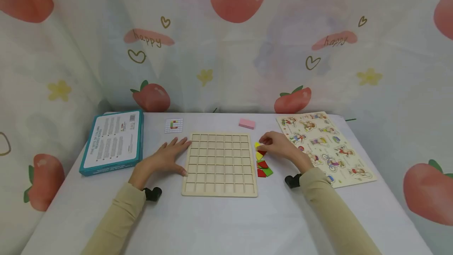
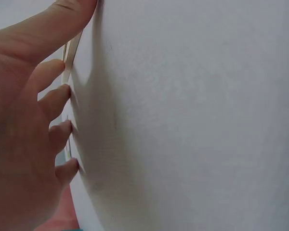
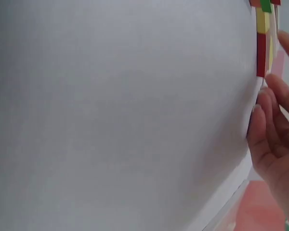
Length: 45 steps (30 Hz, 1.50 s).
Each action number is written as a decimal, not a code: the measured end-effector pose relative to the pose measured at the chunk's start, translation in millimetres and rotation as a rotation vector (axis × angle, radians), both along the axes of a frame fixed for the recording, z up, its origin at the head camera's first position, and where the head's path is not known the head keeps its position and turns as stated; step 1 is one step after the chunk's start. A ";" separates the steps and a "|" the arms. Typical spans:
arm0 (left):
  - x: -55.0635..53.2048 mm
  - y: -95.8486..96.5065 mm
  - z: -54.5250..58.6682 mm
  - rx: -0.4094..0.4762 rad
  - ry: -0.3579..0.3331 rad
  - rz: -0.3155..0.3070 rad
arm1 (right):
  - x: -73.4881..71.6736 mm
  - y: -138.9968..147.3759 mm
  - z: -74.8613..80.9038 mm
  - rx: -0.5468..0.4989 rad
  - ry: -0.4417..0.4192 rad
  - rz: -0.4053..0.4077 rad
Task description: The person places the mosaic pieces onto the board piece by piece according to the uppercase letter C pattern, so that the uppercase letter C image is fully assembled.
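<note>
A pale wooden grid board (image 1: 220, 164) with square cells lies flat in the middle of the table. My left hand (image 1: 163, 158) is spread at its left side, with thumb and fingertips touching the edge. In the left wrist view the left hand (image 2: 26, 125) has its fingers apart. My right hand (image 1: 277, 145) is bent over the far end of a row of tiles beside the board's right edge. Among these are yellow tiles (image 1: 259, 156), red tiles (image 1: 261, 173) and a green tile (image 1: 267, 172). In the right wrist view, thumb and index finger stand apart near a red tile (image 3: 261, 55).
A teal-edged box (image 1: 112, 141) lies at the left. Behind the board are a small pattern card (image 1: 174, 125) and a pink block (image 1: 247, 123). A wooden picture puzzle board (image 1: 325, 148) lies at the right, partly under the right forearm. A printed curtain hangs behind the table.
</note>
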<state>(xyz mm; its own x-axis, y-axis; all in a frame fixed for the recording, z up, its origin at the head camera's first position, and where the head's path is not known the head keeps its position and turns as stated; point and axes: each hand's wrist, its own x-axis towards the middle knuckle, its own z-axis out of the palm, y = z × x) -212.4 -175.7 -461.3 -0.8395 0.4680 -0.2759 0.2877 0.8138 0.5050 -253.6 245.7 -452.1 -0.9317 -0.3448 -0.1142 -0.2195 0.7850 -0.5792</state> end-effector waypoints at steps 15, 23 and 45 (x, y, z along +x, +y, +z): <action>2.6 4.8 -2.6 -0.021 0.009 0.043 | -3.8 -21.5 3.7 0.059 -0.072 -0.056; 1.7 3.9 -2.0 -0.018 -0.003 0.043 | -0.4 -24.8 1.9 0.005 -0.057 -0.050; 0.1 7.8 -0.6 -0.015 -0.004 0.045 | 1.2 -46.2 12.0 -0.135 0.038 0.026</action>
